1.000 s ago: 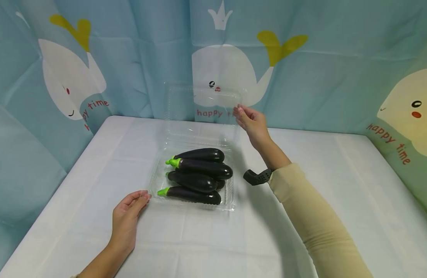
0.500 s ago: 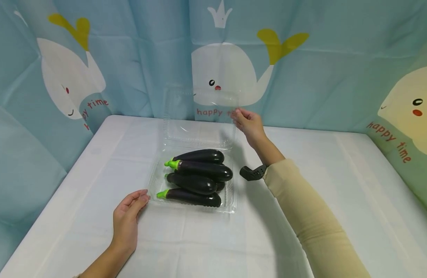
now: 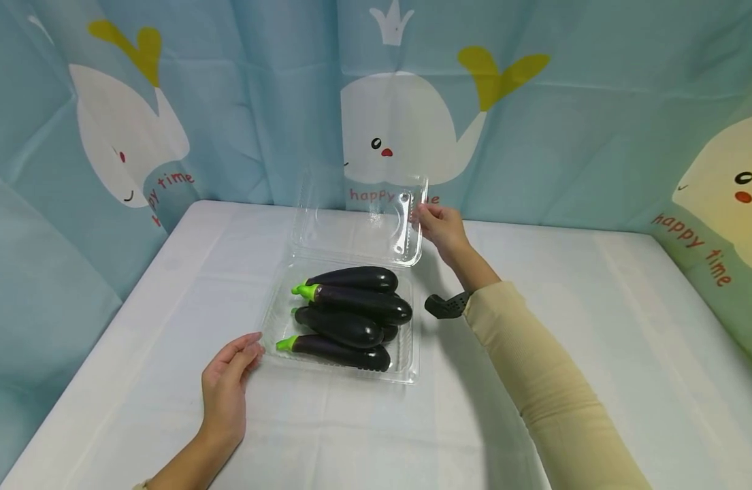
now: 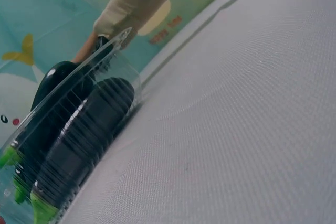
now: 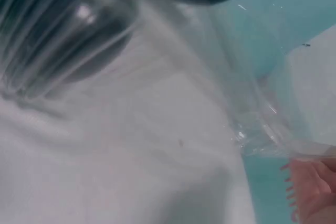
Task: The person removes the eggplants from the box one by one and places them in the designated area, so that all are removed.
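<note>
Several dark eggplants (image 3: pixel 351 328) with green stems lie piled in the base of a clear plastic clamshell box (image 3: pixel 410 364). Its hinged lid (image 3: pixel 345 235) stands raised at the back, tilted above the hinge. My right hand (image 3: pixel 444 235) pinches the lid's right edge; in the right wrist view the right fingers (image 5: pixel 315 187) show at the lower right against the clear plastic. At the base's front left corner, my left hand (image 3: pixel 227 388) pinches the rim between thumb and fingers. In the left wrist view the ribbed box wall (image 4: pixel 118 56) covers the eggplants (image 4: pixel 84 140).
A white cloth (image 3: pixel 571 327) covers the table. Behind it hangs a blue curtain (image 3: pixel 278 109) printed with whales, close to the raised lid. A black wrist mount (image 3: pixel 446 306) juts from the right sleeve beside the box.
The lid has come down and tilted somewhat forward, with my right hand lowering slightly along with it. My left hand stays at the front left corner of the box.
</note>
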Motion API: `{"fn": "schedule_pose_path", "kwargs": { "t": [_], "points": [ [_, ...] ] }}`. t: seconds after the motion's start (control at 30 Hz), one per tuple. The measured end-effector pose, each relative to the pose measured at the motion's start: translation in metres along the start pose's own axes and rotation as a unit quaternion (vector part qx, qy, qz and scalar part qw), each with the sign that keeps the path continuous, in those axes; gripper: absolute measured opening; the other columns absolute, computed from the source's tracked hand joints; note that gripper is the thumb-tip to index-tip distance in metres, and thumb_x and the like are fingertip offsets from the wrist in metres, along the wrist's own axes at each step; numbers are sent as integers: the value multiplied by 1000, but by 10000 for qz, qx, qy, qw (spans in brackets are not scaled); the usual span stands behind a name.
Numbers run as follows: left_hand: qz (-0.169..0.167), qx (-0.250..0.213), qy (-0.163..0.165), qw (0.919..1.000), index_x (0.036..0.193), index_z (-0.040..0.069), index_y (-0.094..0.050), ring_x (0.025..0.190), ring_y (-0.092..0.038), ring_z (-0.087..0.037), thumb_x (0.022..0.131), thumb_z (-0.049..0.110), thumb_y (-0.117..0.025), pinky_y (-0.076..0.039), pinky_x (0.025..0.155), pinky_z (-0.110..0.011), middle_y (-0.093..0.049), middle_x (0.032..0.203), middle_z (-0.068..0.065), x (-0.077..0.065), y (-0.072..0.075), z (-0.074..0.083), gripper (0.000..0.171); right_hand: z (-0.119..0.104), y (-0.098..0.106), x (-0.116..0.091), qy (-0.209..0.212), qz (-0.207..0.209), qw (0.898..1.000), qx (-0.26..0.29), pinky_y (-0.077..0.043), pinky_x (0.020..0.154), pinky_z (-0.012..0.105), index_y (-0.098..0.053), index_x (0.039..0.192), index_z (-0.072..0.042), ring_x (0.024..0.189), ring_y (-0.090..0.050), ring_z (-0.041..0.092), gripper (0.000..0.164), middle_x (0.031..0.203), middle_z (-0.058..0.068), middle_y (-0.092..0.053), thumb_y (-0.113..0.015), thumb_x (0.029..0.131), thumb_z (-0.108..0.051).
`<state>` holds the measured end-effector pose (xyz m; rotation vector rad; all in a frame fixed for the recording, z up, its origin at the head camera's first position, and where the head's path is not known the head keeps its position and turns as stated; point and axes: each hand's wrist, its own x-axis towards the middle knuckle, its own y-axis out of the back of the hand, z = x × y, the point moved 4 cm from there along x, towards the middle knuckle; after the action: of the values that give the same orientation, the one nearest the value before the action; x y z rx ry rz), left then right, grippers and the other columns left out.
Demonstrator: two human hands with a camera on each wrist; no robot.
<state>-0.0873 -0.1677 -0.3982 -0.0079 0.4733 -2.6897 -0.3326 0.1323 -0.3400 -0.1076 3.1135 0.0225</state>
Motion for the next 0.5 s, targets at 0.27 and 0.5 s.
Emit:
{"fn": "schedule_pose_path", "kwargs": {
  "t": [0.27, 0.5],
  "points": [
    [99, 2, 61, 9999, 94, -3, -64, 82, -57, -11, 92, 3, -49, -46, 76, -19, -64, 91, -5, -2, 1, -1, 16, 6, 0, 0, -216, 120, 9996, -105, -42, 92, 31, -45, 126, 13, 114, -51, 29, 40, 125, 26, -49, -44, 97, -15],
    [74, -19, 48, 10000, 95, -6, -63, 81, -56, -12, 92, 2, -49, -45, 76, -19, -62, 89, -6, -3, 0, 0, 16, 12, -4, -2, -457, -63, 9989, 28, -42, 92, 28, -39, 130, 14, 118, -47, 29, 42, 129, 26, -46, -41, 99, -15]
  ]
}}
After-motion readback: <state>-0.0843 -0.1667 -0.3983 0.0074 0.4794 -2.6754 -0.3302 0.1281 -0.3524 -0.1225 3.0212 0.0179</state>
